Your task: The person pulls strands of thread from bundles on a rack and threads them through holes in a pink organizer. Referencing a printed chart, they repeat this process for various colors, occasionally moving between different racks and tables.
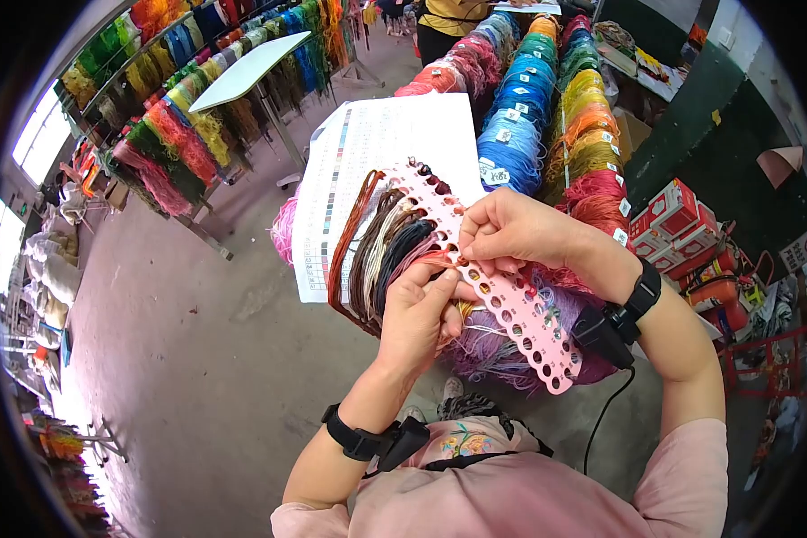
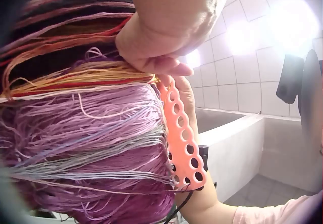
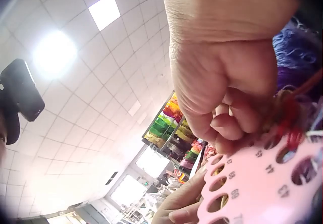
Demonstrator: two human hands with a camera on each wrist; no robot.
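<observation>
A long pink thread organizer card (image 1: 536,345) with numbered holes along both edges lies slanted over bundles of thread. Skeins in brown, cream, black and pink (image 1: 390,238) hang from its left edge. My left hand (image 1: 417,314) pinches reddish-pink embroidery thread (image 1: 435,258) just left of the card. At the card's left edge, close by, my right hand (image 1: 524,231) has thumb and forefinger pinched on the thread's end at a hole. In the right wrist view, the other fingers (image 3: 229,128) curl over the card's face. Knotted red thread (image 3: 290,125) sits in holes beside them.
A printed color chart sheet (image 1: 453,134) lies under the card's far end. Purple thread (image 2: 91,133) is bundled beneath. Rows of labelled skeins (image 1: 520,99) stretch ahead, and racks of colored thread (image 1: 166,134) stand at left. Red boxes (image 1: 677,215) are stacked at right.
</observation>
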